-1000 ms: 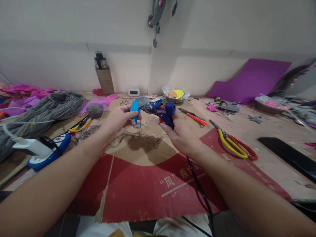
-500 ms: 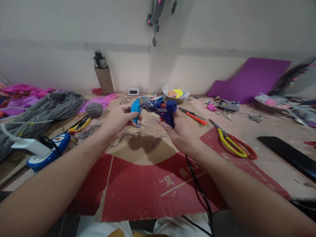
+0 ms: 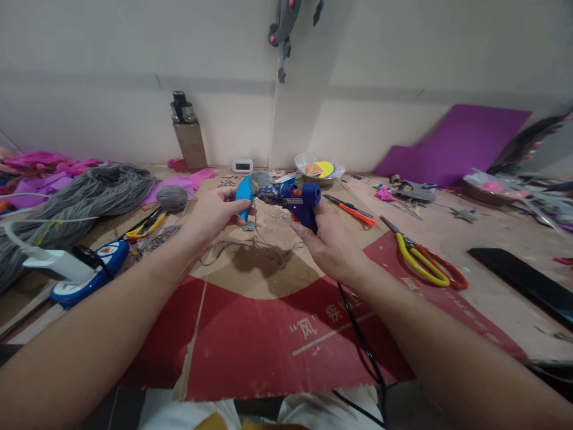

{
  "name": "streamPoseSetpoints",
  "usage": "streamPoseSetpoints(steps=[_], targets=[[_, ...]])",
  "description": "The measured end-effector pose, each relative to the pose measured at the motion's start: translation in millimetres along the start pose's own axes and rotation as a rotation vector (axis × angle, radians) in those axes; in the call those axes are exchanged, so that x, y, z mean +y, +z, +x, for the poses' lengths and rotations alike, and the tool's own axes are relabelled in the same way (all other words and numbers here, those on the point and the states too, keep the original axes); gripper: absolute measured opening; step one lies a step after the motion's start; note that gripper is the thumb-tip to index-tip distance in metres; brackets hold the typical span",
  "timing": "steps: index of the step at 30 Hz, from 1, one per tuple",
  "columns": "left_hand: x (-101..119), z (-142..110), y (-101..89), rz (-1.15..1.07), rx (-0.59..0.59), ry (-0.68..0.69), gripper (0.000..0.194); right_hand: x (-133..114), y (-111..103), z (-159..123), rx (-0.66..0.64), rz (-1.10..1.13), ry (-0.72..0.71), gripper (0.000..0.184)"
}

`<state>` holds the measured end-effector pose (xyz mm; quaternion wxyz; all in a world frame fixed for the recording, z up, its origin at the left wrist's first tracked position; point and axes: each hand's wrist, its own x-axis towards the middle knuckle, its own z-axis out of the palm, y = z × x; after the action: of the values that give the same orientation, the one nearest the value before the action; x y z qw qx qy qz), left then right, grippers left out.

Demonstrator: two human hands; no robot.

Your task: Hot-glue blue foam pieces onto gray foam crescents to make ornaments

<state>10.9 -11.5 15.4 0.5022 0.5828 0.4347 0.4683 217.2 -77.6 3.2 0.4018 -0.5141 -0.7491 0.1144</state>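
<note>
My left hand (image 3: 219, 212) pinches a curved blue piece (image 3: 243, 196) between thumb and fingers; its material I cannot make out. In my right hand (image 3: 329, 239) is a dark blue glue gun (image 3: 304, 200), gripped by its handle, with a small red light lit on its side. The gun's nozzle points left and meets or nearly meets the blue piece's edge. Grey yarn (image 3: 268, 248) lies loose on the cardboard (image 3: 250, 352) below both hands. From the gun a black cord (image 3: 364, 346) runs down over the cardboard's front edge.
To the right lie scissors (image 3: 423, 260), an orange utility knife (image 3: 351, 210) and a black phone-like slab (image 3: 523, 283). On the left are a grey yarn skein (image 3: 98, 194), a yarn ball (image 3: 172, 198) and a blue power strip (image 3: 92, 272). A small clock (image 3: 242, 165) stands behind.
The blue piece has turned slightly in my left hand against the nozzle. Both hands keep nearly the same place and the same hold.
</note>
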Motion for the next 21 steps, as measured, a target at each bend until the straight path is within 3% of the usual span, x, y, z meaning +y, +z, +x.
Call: streamPoseSetpoints(steps=[8, 21], targets=[[-3.5, -1.3, -0.7, 0.064, -0.081, 0.062, 0.018, 0.2, -0.8, 0.9, 0.048, -0.007, -0.026, 0.039], [-4.4, -2.9, 2.8, 0.125, -0.076, 0.057, 0.011, 2.8, -1.1, 0.7, 0.087, -0.005, 0.009, 0.041]])
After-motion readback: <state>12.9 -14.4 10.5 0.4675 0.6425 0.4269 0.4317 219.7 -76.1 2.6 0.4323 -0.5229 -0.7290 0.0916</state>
